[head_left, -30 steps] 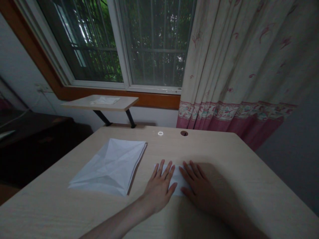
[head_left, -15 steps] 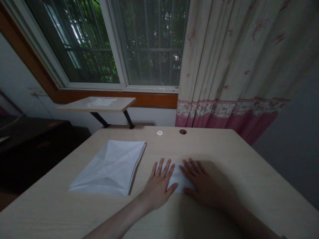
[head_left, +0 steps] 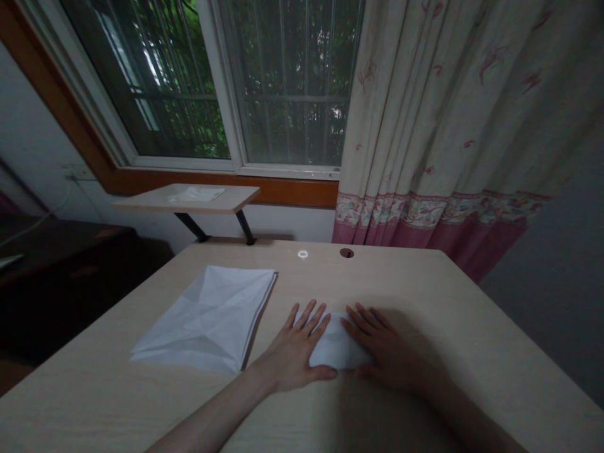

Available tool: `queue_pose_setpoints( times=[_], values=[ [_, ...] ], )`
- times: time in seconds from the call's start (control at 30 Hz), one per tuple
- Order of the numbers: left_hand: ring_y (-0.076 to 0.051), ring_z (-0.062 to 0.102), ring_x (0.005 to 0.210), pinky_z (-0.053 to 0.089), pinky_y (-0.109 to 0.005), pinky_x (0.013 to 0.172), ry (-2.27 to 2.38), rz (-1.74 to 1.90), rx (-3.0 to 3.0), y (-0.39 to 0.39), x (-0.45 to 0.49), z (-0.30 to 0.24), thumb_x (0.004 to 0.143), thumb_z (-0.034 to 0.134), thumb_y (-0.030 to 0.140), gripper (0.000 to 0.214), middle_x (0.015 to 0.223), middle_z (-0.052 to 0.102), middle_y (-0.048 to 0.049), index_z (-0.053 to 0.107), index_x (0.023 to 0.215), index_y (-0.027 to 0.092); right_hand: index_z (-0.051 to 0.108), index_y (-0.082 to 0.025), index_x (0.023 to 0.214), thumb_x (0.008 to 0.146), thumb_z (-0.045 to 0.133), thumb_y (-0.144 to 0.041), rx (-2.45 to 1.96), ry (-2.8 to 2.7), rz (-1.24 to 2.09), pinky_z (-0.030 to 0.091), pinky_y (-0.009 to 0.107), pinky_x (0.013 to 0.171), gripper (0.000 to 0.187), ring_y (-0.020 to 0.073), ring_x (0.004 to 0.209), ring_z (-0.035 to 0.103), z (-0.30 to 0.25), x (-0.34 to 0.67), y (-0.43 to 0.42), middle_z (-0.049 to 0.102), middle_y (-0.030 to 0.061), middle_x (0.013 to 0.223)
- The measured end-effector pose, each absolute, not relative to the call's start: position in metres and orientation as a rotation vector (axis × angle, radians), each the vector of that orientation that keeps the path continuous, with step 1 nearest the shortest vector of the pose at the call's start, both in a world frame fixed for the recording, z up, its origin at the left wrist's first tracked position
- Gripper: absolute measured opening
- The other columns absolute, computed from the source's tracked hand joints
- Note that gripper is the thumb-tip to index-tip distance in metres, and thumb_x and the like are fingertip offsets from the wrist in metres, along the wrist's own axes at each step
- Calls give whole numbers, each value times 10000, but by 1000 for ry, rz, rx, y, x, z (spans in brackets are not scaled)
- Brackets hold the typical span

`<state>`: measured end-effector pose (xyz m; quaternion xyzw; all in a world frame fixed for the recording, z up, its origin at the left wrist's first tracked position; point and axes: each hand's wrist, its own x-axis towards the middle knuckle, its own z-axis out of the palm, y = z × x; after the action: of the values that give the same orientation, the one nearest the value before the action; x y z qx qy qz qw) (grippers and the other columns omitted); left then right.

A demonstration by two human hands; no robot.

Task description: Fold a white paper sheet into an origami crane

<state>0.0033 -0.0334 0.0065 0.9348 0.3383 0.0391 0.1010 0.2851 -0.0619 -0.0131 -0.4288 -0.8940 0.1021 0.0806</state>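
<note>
A small folded piece of white paper lies on the light wooden desk, near its middle. My left hand lies flat on the paper's left side, fingers stretched out, thumb along its near edge. My right hand presses flat on the right side with fingers spread. Both hands cover part of the paper. Left of them rests a stack of creased white paper sheets, untouched.
A round cable hole and a small ring-shaped mark sit near the desk's far edge. A raised shelf stands behind, under the window. A patterned curtain hangs at the right. Dark furniture lies left.
Both hands have slid apart and a little toward me over the small paper, so more of it shows between them. The stack has stayed put.
</note>
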Motion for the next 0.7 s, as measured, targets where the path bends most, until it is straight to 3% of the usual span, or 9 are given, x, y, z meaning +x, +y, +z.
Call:
queue_pose_setpoints(
  times=[0.17,0.37,0.5,0.7],
  values=[
    [-328,281,1495,107,-564,1232,883,215,2790,-31,4,15,903,471,738,858,1608,305,-137,319,1555,201,184,-249,1591,880,514,-740,-1258,-2678,273,175,575,1218,925,353,1517,144,-14,285,-61,169,125,1646],
    [-296,597,1240,451,-450,1063,816,399,2823,-29,2,15,922,575,620,565,1423,593,-70,611,1334,235,175,-202,1591,893,512,-724,-1248,-2687,273,160,527,1236,934,314,1512,204,-14,282,-61,189,139,1641],
    [-241,666,1093,499,-401,978,698,589,2881,-29,2,8,983,540,528,393,1260,702,-43,682,1197,231,215,-194,1585,878,539,-726,-1255,-2686,274,185,508,1235,943,317,1496,260,-15,283,-60,227,140,1632],
    [-167,689,906,514,-308,823,552,826,2927,-30,5,2,1033,510,375,262,1022,759,-2,716,998,218,336,-253,1554,940,529,-611,-1180,-2654,214,293,480,1196,736,280,1450,373,-10,285,-61,417,76,1561]
  ],
)
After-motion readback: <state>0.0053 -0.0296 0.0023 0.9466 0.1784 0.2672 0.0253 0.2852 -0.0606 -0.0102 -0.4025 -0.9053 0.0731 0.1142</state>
